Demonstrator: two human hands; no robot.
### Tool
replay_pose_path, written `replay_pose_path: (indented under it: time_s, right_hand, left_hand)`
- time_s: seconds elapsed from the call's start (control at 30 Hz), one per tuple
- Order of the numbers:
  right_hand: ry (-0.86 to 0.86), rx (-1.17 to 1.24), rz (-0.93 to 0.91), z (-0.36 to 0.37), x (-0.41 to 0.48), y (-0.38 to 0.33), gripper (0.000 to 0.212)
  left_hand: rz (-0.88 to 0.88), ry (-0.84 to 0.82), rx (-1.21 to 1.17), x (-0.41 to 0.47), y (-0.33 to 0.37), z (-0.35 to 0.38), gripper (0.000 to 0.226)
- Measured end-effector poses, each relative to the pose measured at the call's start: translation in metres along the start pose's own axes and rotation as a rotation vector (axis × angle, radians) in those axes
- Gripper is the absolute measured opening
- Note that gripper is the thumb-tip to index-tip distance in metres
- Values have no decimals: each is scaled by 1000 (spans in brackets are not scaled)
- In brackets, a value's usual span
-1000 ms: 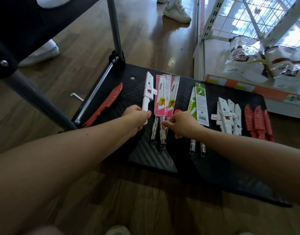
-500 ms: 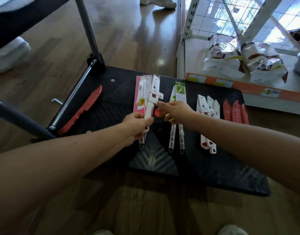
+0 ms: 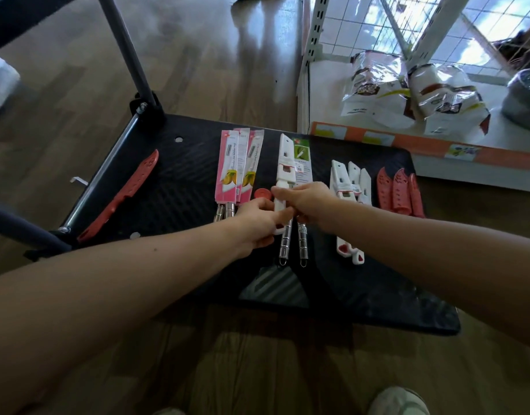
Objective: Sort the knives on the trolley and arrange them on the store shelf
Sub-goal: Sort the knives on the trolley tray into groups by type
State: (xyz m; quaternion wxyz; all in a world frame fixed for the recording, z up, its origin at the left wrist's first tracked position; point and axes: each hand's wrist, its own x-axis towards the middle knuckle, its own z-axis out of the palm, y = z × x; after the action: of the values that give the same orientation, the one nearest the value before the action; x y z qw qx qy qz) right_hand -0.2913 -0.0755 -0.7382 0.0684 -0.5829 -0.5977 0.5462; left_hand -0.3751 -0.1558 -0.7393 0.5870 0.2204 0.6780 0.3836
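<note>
On the black trolley deck (image 3: pixel 174 187) lie sorted rows of knives. My left hand (image 3: pixel 262 224) grips the lower handle of a white sheathed knife (image 3: pixel 285 163), which lies over the green-packaged knives (image 3: pixel 303 158). My right hand (image 3: pixel 307 202) meets it from the right, its fingers curled over the same white knife just above my left hand. Pink-packaged knives (image 3: pixel 235 169) lie to the left. A group of white knives (image 3: pixel 349 182) and a group of red knives (image 3: pixel 397 191) lie to the right. A single red knife (image 3: pixel 123 196) rests at the deck's left edge.
A small red round piece (image 3: pixel 261 193) sits between the pink packs and my hands. The trolley's handle post (image 3: pixel 124 52) rises at the back left. A white store shelf (image 3: pixel 326 94) with bagged goods (image 3: pixel 377 88) stands behind the trolley on the right. Wooden floor surrounds everything.
My left hand carried the white knife rightward, from left of the pink packs to over the green packs. My right hand closed in and took hold of it too.
</note>
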Motion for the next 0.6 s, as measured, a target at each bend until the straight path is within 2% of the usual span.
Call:
replay_pose_path:
  time_s: [0.13,0.23,0.5,0.6]
  right_hand:
    - [-4,112,24,-20,-3,12,27]
    - [39,83,30,-38,-3,18,24]
    - [191,-52,71,-77,-5,40,27]
    - [204,-58,72,-81,-5,48,30]
  left_hand:
    - [19,-62,100,2,1,13,24]
    - [30,-89,176,2,2,20,30]
    - [87,-40,332,11,0,26,33]
    - [205,47,539,22,5,34,31]
